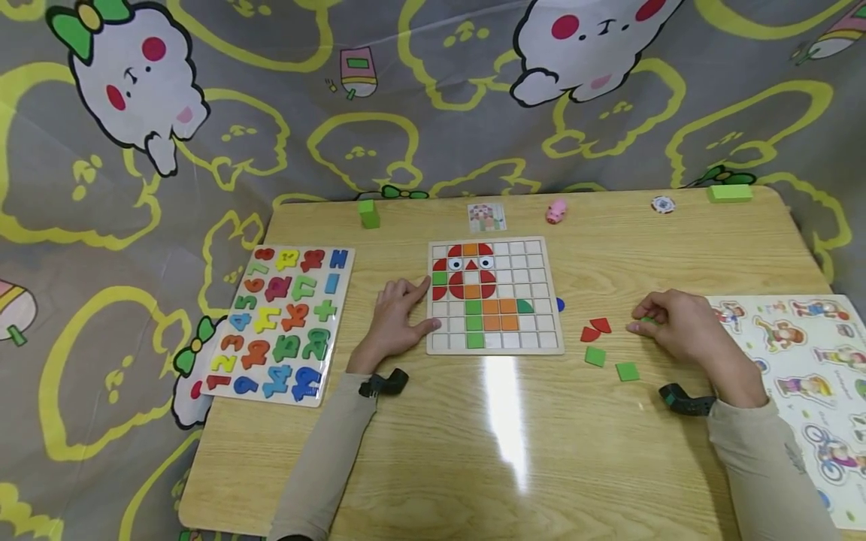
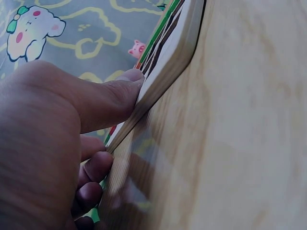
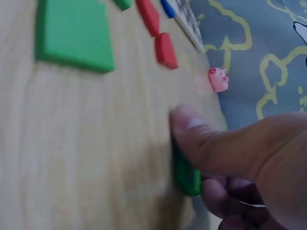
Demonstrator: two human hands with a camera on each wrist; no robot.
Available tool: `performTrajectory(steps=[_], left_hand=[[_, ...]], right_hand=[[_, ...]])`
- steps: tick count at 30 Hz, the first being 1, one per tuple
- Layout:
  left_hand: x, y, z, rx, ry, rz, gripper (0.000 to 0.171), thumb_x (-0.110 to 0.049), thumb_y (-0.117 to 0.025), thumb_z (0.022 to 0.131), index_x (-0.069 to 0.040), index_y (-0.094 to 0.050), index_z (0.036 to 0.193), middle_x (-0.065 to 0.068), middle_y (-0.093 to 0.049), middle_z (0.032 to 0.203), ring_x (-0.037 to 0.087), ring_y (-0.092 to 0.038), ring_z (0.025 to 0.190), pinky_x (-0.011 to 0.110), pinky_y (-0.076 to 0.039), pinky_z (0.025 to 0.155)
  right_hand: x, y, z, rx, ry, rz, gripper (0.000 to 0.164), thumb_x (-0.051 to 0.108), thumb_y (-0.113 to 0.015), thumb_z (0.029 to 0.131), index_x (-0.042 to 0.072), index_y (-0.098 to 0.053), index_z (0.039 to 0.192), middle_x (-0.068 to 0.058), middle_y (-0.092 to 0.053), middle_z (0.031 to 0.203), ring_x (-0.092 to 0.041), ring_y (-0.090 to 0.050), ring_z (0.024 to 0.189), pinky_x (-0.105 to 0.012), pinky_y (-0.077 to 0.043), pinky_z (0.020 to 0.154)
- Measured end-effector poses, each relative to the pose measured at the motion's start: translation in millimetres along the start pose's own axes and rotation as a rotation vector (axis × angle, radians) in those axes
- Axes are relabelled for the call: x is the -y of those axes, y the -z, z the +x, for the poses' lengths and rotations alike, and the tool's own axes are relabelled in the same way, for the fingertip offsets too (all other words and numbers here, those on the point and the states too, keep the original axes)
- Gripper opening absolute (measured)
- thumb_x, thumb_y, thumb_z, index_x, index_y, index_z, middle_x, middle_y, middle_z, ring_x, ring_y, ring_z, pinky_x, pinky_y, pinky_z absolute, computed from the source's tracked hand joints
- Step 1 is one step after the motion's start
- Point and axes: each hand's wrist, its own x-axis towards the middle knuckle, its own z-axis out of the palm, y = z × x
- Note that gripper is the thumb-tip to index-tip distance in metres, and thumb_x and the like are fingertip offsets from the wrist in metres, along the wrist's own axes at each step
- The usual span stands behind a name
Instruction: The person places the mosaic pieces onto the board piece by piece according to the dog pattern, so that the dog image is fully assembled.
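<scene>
A square grid board (image 1: 529, 261) lies mid-table, partly filled with red, orange and green tiles and two eye pieces. My left hand (image 1: 395, 319) rests at its left side, thumb and index fingertip spread apart along the edge. The left wrist view shows the thumb (image 2: 110, 98) against the board's edge (image 2: 165, 84). To the right of the board, my right hand (image 1: 676, 323) pinches a green tile (image 3: 184, 167) between thumb and fingers, low over the table. Nearby lie two green square tiles (image 1: 627, 371) and two red quarter-round pieces (image 1: 600, 325).
A number puzzle board (image 1: 271, 323) lies on the left, a picture sheet (image 1: 805, 376) on the right. Along the back edge are green blocks (image 1: 368, 214), a small picture card (image 1: 486, 217), a pink pig figure (image 1: 556, 211) and a round chip (image 1: 663, 204). A blue piece (image 1: 560, 304) touches the grid board's right side.
</scene>
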Motion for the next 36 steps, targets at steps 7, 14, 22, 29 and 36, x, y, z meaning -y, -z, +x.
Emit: performTrajectory(steps=[7,14,22,29,36], left_hand=[[-0.1,0.1,0.8,0.001,-0.003,0.003,0.081,-0.050,-0.070,0.087,-0.019,-0.036,0.154,0.002,-0.047,0.110,0.020,-0.033,0.094,0.037,-0.025,0.084],[0.8,1.4,2.0,0.011,0.003,0.002,0.081,-0.051,-0.069,0.088,-0.019,-0.035,0.154,0.002,-0.046,0.111,0.020,-0.034,0.095,0.036,-0.025,0.085],[1.2,-0.6,1.7,0.009,0.007,0.000,0.081,-0.051,-0.070,0.087,-0.019,-0.036,0.154,0.001,-0.047,0.111,0.019,-0.034,0.095,0.036,-0.025,0.085],[-0.2,-2.0,2.5,0.017,0.017,0.004,0.081,-0.051,-0.069,0.087,-0.021,-0.035,0.154,0.001,-0.047,0.111,0.019,-0.035,0.096,0.036,-0.026,0.086],[0.6,1.0,1.9,0.017,0.019,0.009,0.082,-0.051,-0.070,0.087,-0.020,-0.035,0.154,0.002,-0.047,0.110,0.019,-0.035,0.096,0.036,-0.026,0.085]], right_hand=[[-2,-5,-4,-0.018,-0.026,0.023,0.022,0.029,-0.074,0.089,0.009,-0.068,0.094,-0.003,-0.065,0.080,-0.013,-0.054,0.068,-0.032,-0.041,0.063],[18,-12,2,-0.084,-0.068,0.282,0.020,0.033,-0.069,0.093,0.013,-0.069,0.096,-0.004,-0.066,0.082,-0.012,-0.057,0.066,-0.021,-0.041,0.058],[81,-45,31,0.031,-0.029,0.595,0.023,0.029,-0.065,0.096,0.007,-0.069,0.103,-0.010,-0.071,0.093,-0.021,-0.066,0.078,-0.025,-0.049,0.062],[102,-70,39,-0.062,0.077,0.413,0.013,0.026,-0.069,0.094,0.013,-0.072,0.094,-0.001,-0.070,0.080,-0.014,-0.062,0.067,-0.023,-0.045,0.057],[102,-70,35,-0.116,0.170,0.349,0.011,0.020,-0.076,0.088,0.011,-0.076,0.095,0.002,-0.067,0.078,-0.011,-0.058,0.063,-0.023,-0.044,0.055]])
